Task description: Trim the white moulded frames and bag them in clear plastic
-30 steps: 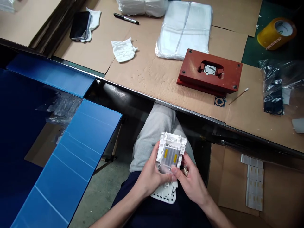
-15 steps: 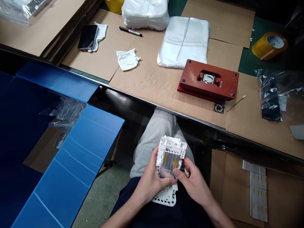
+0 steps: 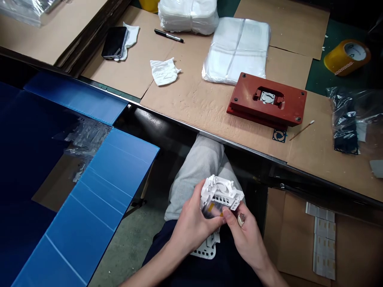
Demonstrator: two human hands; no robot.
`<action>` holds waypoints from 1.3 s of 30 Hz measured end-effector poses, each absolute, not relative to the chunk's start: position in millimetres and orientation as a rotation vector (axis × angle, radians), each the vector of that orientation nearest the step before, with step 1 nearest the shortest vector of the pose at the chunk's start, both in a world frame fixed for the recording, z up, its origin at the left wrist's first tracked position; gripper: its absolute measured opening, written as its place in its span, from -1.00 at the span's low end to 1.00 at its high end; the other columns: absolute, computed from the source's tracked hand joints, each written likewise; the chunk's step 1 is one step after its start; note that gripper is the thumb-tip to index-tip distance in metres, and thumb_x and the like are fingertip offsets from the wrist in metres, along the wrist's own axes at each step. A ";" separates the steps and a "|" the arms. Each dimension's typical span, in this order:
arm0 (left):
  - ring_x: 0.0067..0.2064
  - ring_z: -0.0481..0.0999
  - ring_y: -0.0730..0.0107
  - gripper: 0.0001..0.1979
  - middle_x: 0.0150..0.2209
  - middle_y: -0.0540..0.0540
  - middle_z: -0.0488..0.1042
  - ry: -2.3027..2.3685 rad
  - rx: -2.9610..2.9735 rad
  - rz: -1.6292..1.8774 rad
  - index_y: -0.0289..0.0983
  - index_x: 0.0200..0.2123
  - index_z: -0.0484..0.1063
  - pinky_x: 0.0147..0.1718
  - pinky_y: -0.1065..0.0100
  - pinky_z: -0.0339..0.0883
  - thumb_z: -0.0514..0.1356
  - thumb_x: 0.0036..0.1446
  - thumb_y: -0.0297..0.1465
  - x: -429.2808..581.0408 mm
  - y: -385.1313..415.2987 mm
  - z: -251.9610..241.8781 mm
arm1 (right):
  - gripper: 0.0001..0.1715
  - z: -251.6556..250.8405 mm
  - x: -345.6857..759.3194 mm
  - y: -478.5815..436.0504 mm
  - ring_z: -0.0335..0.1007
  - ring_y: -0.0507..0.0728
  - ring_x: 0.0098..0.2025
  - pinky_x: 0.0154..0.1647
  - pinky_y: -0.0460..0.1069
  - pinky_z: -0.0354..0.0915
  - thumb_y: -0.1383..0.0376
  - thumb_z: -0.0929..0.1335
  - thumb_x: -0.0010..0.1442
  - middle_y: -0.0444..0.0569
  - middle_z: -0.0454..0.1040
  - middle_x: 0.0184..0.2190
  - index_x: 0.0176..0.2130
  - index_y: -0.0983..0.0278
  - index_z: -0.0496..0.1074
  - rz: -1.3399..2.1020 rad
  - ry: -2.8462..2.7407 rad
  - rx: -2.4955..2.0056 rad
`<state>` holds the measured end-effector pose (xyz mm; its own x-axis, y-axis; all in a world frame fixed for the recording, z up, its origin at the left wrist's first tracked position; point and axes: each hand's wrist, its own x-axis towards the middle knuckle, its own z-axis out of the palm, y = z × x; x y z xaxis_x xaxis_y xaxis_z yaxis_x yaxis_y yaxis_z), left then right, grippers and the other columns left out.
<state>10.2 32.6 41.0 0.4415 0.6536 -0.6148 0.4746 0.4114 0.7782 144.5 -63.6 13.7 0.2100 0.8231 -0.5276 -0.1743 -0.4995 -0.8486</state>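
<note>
Above my lap I hold a white plastic frame (image 3: 222,189) with slots along its edges, a round opening at its far end and a clear panel with yellow strips in its middle. My left hand (image 3: 191,217) is closed round its left side, thumb on the near edge. My right hand (image 3: 243,229) grips its right side, thumb pressed by the panel. A small pale block (image 3: 241,219) shows at my right hand's fingers. Below the frame, a white slotted plate (image 3: 206,251) lies over my lap; whether it joins the frame I cannot tell.
A red fixture (image 3: 269,99) holding a small metal part sits on the cardboard-covered table, near a cotton swab (image 3: 302,130) and a dark square gasket (image 3: 279,135). Farther back are wrapped white bags (image 3: 237,50) and yellow tape (image 3: 347,57). A blue box (image 3: 119,171) stands at left.
The white frame has tilted, its far end now turned more upward toward me, and shifted slightly right. Both hands have kept their grip and turned with it. The camera view has shifted slightly.
</note>
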 end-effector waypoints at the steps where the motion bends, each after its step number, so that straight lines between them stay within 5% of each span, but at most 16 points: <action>1: -0.16 0.56 0.31 -0.36 -0.18 0.09 0.56 1.172 1.220 0.162 -0.09 0.16 0.22 -0.18 0.35 0.39 0.39 0.05 -0.35 10.0 32.4 41.2 | -0.54 13.6 142.7 -65.4 0.37 0.20 0.24 0.18 0.00 0.34 0.12 0.31 0.40 0.02 0.45 0.20 0.22 0.15 0.30 1.420 -0.641 -1.614; 10: -0.22 0.54 0.36 -0.50 -0.22 0.12 0.58 1.157 1.164 0.208 -0.15 0.01 0.37 -0.26 0.41 0.37 0.43 0.00 -0.38 3.3 23.5 32.5 | -0.65 7.7 127.1 -73.9 0.52 0.22 0.04 -0.02 -0.02 0.41 0.13 0.30 0.39 0.06 0.59 0.01 0.09 0.20 0.41 1.226 -0.718 -1.700; 15: -0.15 0.54 0.28 -0.50 -0.17 0.07 0.57 1.184 1.209 0.150 -0.14 0.03 0.34 -0.22 0.34 0.37 0.41 0.03 -0.32 1.3 25.9 27.1 | -0.65 4.1 132.0 -66.6 0.49 0.21 0.09 0.05 -0.02 0.39 0.12 0.31 0.39 0.05 0.55 0.07 0.09 0.19 0.42 1.305 -0.676 -1.674; 23: 0.04 0.50 0.18 -0.10 0.08 -0.05 0.47 1.223 1.240 0.114 -0.11 0.32 0.00 -0.01 0.23 0.37 0.41 0.00 -0.33 3.2 25.7 35.1 | -0.62 6.8 145.4 -68.3 0.43 0.20 0.18 0.15 -0.01 0.37 0.16 0.36 0.36 0.00 0.50 0.16 0.14 0.12 0.40 1.446 -0.685 -1.560; 30: -0.17 0.55 0.26 -0.56 -0.19 0.03 0.56 1.209 1.253 0.094 -0.18 -0.01 0.32 -0.24 0.33 0.38 0.36 0.05 -0.35 1.3 23.2 42.3 | -0.64 8.3 128.6 -80.2 0.47 0.18 0.15 0.09 -0.04 0.41 0.23 0.30 0.40 0.02 0.52 0.13 0.17 0.11 0.33 1.300 -0.765 -1.598; 39: -0.27 0.52 0.29 -0.58 -0.30 0.04 0.56 1.201 1.264 0.125 -0.22 -0.09 0.36 -0.30 0.36 0.35 0.40 0.02 -0.27 -4.6 17.4 34.6 | -0.72 11.6 119.4 -81.3 0.61 0.26 -0.08 -0.18 -0.01 0.50 0.21 0.32 0.35 0.07 0.64 -0.09 0.03 0.21 0.41 1.173 -0.802 -1.724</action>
<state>-4.6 17.4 34.6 0.4384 0.6550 -0.6155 0.5142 0.3788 0.7695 119.4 -81.3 11.6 0.3466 0.8613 -0.3716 0.0338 -0.4074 -0.9126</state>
